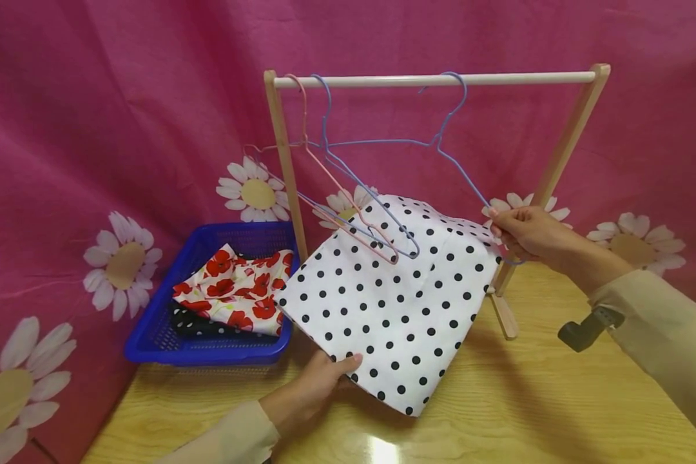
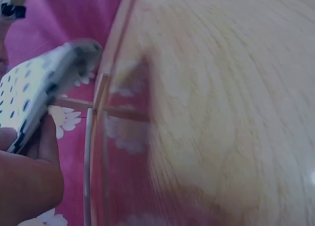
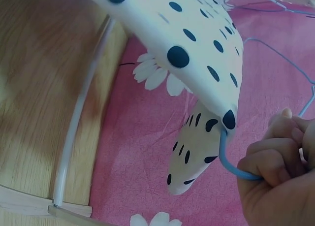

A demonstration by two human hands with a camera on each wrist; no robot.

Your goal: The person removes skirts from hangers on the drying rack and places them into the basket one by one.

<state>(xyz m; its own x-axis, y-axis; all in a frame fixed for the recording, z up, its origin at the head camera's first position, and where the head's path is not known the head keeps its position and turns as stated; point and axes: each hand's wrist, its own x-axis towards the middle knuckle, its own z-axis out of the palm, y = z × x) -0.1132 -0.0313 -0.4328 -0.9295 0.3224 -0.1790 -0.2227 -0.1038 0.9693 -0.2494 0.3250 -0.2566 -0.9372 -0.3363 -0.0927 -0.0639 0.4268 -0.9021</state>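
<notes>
A white cloth with black dots [image 1: 394, 303] hangs over the lower part of a blue wire hanger [image 1: 472, 185], whose hook sits on the rack's white rod. My right hand [image 1: 536, 235] grips that hanger at its right corner; in the right wrist view the blue wire [image 3: 234, 169] runs from the curled fingers in under the cloth. Lower down, my left hand [image 1: 310, 390] pinches the cloth's lower left edge, thumb on top and fingers beneath. The left wrist view shows the cloth [image 2: 19, 93] between thumb and fingers.
A pink hanger [image 1: 305, 113] and another blue hanger [image 1: 325, 122] hang at the rod's left end, overlapping the dotted cloth. The wooden rack [image 1: 287, 161] stands on the table [image 1: 557, 399]. Left of it, a blue basket [image 1: 209, 356] holds a red-flowered cloth [image 1: 255, 290] over a black dotted one [image 1: 197, 324].
</notes>
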